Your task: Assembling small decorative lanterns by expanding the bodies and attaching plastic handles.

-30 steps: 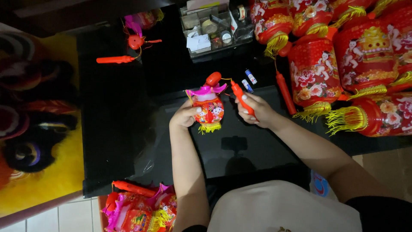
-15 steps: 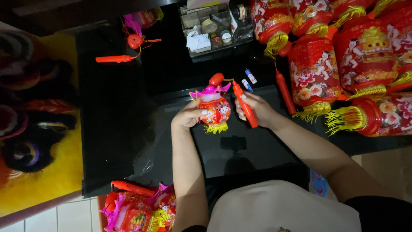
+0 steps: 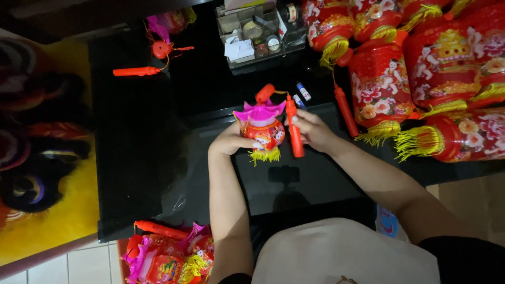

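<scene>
Yellow mat, left edge: a bright yellow surface (image 3: 63,221) with dark and red shapes on it, too blurred to name.
Spare toy, upper left: a small pink-topped lantern (image 3: 162,44) lies on the black table (image 3: 131,158) beside an orange handle stick (image 3: 135,71), untouched.
Bundle, lower left: a heap of packed lanterns (image 3: 168,255) in pink, red and yellow sits below the table edge.
Left hand: the left hand (image 3: 231,142) curls around the side of the toy lantern (image 3: 263,126), fingers closed on its red body, thumb side toward the camera; the forearm runs straight up from the bottom of the frame.
Toy lantern: held just above the table near mid-frame, pink roof on top, yellow fringe hanging below.
What changed: a second ago the lantern sat tilted and lower between the hands; now it is upright, its roof spread flat, and the stick has swung from slanting to nearly vertical. I judge the assembly nearly settled, stick and lantern joined by the cord.
Right hand: the right hand (image 3: 310,129) pinches the red handle stick (image 3: 294,129) near its upper part, fingers closed on it, wrist bent inward.
Tray, upper middle: a clear organiser tray (image 3: 258,31) holds small oddments.
Right side: large red lanterns (image 3: 421,68) with gold tassels crowd the table.
</scene>
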